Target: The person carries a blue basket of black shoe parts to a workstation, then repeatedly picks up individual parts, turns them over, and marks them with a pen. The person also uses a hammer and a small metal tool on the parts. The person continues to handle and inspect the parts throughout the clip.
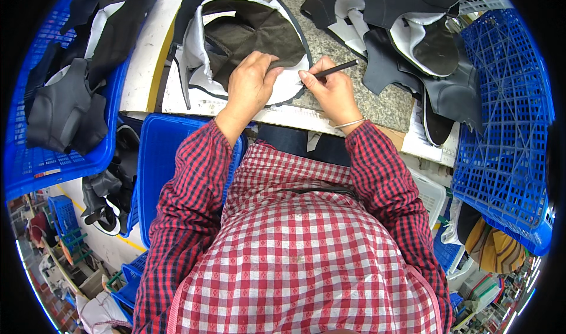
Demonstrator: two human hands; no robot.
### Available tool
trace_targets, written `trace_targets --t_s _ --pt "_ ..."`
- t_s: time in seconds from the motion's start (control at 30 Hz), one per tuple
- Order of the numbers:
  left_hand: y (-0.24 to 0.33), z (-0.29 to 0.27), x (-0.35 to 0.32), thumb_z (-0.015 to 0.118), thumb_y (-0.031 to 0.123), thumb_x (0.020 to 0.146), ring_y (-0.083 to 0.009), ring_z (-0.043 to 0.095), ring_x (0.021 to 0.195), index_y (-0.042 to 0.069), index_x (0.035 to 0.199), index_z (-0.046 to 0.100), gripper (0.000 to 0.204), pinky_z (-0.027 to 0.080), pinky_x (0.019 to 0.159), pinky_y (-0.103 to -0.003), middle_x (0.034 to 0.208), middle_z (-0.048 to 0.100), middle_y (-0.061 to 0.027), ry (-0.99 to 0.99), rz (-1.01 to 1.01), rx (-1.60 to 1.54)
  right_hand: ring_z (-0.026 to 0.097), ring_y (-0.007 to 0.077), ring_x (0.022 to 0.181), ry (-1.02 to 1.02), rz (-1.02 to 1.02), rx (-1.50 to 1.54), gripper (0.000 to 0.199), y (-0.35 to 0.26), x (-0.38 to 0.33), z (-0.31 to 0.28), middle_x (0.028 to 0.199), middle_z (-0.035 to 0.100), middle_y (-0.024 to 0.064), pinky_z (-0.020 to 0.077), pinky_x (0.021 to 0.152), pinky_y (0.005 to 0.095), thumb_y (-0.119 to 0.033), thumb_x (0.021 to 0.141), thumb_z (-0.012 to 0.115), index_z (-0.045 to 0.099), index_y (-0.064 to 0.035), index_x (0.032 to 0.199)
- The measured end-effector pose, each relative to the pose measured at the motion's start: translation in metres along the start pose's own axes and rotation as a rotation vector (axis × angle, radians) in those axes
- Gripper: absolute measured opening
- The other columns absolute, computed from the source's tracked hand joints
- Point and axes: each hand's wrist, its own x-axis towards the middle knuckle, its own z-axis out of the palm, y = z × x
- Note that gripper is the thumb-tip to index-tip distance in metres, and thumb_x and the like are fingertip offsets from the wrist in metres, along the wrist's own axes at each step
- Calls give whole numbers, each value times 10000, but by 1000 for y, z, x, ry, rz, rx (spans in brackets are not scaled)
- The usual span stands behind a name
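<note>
A black boot upper with white backing and a dark fuzzy lining lies opened out on the work table. My left hand is closed on its near side, fingers over the lining and thumb toward the white part. Just right of it, my right hand grips a slim black pen-like stick that slants up to the right. That hand's thumb and fingertips meet the white edge of the upper. Whatever lies under the fingertips is hidden.
More black uppers are heaped on the speckled stone slab at the right. A blue crate stands tilted beyond them. At the left, another blue crate holds black pieces; a blue bin sits below the table edge.
</note>
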Motion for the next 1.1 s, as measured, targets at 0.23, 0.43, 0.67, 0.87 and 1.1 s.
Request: trace_targets --t_s 0.23,0.43,0.67,0.87,1.1 --pt "29 -70 24 849 269 783 -368 549 1195 22 1285 579 621 454 1007 -437 1217 608 -172 336 232 457 488 52 756 64 -28 367 183 5 1 -7 808 542 -41 416 672 237 -154 964 725 594 -54 882" --pt "-6 -142 64 621 96 809 -493 682 800 15 1016 569 228 526 761 -593 869 703 -275 261 -212 644 543 59 744 -100 -28 494 137 10 -11 -19 848 617 -24 438 668 217 -171 1017 652 685 -39 1003" --pt "16 -147 109 650 133 879 -480 687 924 0 1111 559 283 555 843 -545 939 701 -285 564 -167 486 670 143 880 -135 -67 536 232 8 -21 -26 927 694 69 510 818 285 -229 1064 580 684 -22 1075" --pt "-43 -155 87 678 152 931 -388 560 1266 -12 1410 485 542 464 1057 -454 1341 585 -249 185 -63 402 673 146 877 -132 -98 457 251 7 -21 -27 935 694 72 492 833 277 -248 1056 595 690 -16 1073" --pt "-171 -419 -6 826 326 802 -332 475 1397 70 1444 478 773 369 1139 -544 1506 507 -160 537 -142 1462 656 146 865 -180 -67 432 254 9 -21 -29 889 683 62 497 833 291 -243 1064 577 688 -15 1048"
